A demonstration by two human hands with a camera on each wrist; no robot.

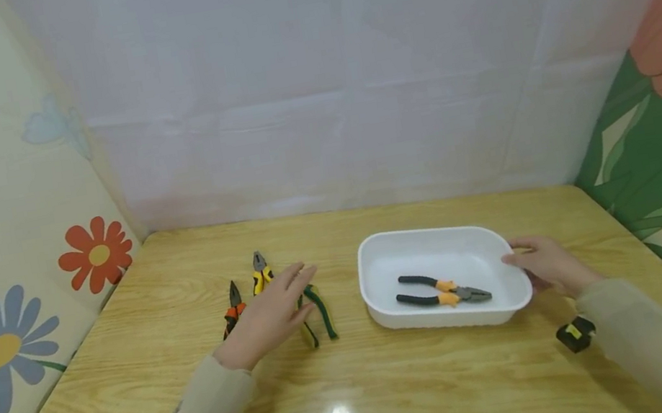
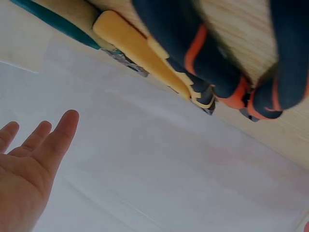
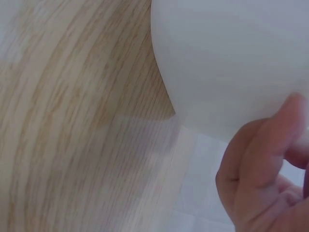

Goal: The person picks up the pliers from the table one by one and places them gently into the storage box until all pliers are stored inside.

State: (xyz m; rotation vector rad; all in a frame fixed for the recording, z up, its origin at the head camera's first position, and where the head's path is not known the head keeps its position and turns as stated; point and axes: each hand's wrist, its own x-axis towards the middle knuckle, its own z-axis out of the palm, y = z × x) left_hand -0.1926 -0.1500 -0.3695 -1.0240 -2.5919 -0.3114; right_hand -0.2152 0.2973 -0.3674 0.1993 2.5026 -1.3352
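Observation:
My right hand point(image 1: 547, 265) grips the right end of a white plastic tub point(image 1: 448, 318), thumb at the rim; in the right wrist view the curled fingers point(image 3: 256, 159) are against its outer wall. Inside the tub lies a pair of pliers point(image 1: 450, 290) with black and orange handles. My left hand point(image 1: 272, 311) is over the pliers on the left, its fingers extended and holding nothing. Beneath and around it are green-handled pliers point(image 1: 324, 313), yellow-and-black pliers point(image 1: 260, 277) and red-and-black pliers point(image 1: 231, 318), partly hidden by the hand.
The wooden table point(image 1: 403, 399) reaches back to a white cloth point(image 1: 320, 142). Flowered panels stand on both sides. A small black object with a yellow mark point(image 1: 576, 333) shows beside the right sleeve.

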